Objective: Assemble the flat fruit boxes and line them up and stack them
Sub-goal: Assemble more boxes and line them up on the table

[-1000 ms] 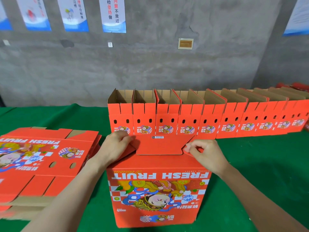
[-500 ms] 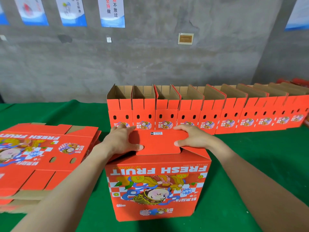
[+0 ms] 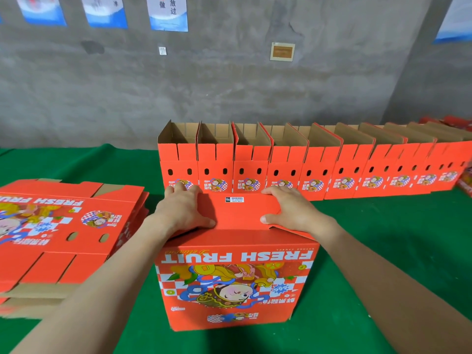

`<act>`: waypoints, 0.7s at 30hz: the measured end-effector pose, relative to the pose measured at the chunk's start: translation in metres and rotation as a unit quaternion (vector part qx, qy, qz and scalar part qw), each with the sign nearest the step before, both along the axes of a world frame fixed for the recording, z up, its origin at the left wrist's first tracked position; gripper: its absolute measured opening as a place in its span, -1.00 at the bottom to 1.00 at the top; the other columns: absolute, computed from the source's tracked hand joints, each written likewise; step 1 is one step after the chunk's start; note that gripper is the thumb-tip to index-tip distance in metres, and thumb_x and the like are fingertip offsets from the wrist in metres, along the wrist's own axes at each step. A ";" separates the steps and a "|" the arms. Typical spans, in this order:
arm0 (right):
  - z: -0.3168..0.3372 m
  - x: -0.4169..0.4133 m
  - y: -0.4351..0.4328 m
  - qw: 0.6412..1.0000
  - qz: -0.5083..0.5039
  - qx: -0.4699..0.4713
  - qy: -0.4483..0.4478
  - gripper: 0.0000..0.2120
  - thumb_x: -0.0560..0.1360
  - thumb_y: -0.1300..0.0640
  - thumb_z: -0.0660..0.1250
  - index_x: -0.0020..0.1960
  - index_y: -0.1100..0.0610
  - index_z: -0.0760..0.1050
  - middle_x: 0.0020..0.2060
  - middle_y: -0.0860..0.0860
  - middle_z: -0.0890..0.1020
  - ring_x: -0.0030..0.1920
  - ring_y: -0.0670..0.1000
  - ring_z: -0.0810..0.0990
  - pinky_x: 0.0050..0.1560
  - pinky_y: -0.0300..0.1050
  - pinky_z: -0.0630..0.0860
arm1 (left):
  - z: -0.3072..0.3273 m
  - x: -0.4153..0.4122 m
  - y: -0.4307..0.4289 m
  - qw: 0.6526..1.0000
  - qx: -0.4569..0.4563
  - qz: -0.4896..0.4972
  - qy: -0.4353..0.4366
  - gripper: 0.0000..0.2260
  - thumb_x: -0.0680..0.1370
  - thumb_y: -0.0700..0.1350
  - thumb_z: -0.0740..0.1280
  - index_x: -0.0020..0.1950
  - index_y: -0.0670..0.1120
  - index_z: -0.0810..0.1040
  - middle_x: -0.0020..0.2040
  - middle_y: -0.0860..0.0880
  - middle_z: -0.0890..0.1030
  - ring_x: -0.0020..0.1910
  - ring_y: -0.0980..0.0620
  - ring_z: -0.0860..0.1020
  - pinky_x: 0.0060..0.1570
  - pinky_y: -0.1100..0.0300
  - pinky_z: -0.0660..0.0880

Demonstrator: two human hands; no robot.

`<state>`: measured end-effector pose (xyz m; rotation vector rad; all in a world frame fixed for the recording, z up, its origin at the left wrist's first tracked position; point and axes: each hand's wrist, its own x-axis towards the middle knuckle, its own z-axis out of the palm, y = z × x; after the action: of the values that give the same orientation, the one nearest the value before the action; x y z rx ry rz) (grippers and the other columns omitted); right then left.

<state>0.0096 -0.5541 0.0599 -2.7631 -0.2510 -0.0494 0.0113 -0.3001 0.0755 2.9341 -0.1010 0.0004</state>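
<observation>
A red fruit box (image 3: 237,282) printed "FRESH FRUIT" upside down stands on the green table in front of me, bottom side up. Its middle flap (image 3: 238,213), with a barcode sticker, lies folded flat on top. My left hand (image 3: 182,209) presses on the flap's left side, fingers spread over the far edge and thumb on the near edge. My right hand (image 3: 291,209) presses on the right side the same way. A pile of flat unfolded boxes (image 3: 58,226) lies to the left. A row of several assembled open boxes (image 3: 306,164) stands behind.
The green table cloth (image 3: 383,251) shows bare to the right of the box. A grey concrete wall with posters (image 3: 168,14) rises behind the row. More red cartons (image 3: 459,123) sit at the far right edge.
Both hands went from folding the side flaps in to lying flat on the middle flap, which is now pushed down level on the box. The camera moved closer.
</observation>
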 end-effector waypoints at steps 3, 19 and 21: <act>0.001 0.000 -0.004 1.000 0.014 0.017 0.019 -0.39 0.45 -0.14 0.37 0.44 -0.12 0.23 0.44 -0.04 0.29 0.47 0.09 0.13 0.42 0.06 0.21 | -0.001 -0.001 0.007 0.998 -0.066 -0.018 -0.007 -0.21 0.33 0.22 0.48 0.47 0.06 0.26 0.36 -0.15 0.29 0.38 -0.18 0.23 0.35 -0.05 0.29; -0.039 -0.033 -0.019 0.831 -0.185 0.524 0.035 -0.54 0.63 -0.11 0.07 0.32 0.21 0.40 0.11 0.04 0.52 0.22 0.14 0.50 0.23 0.03 0.36 | -0.014 -0.022 0.046 0.968 -0.241 0.066 0.034 -0.26 0.47 0.30 0.27 0.55 0.17 0.01 0.48 -0.07 0.32 0.40 -0.11 0.36 0.34 0.11 0.26; -0.072 -0.057 -0.013 0.835 -0.215 0.483 0.155 -0.59 0.64 -0.05 0.07 -0.09 0.25 0.50 -0.23 0.06 0.59 -0.16 0.09 0.60 -0.04 0.01 0.45 | -0.016 -0.025 0.053 0.968 -0.241 0.064 0.023 -0.30 0.47 0.30 0.27 0.54 0.14 0.10 0.44 -0.07 0.37 0.37 -0.11 0.39 0.30 0.11 0.28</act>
<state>-0.0476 -0.5668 -0.0124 -1.7158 0.3944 0.1254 -0.0140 -0.2475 0.0599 2.4471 0.0860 -0.0216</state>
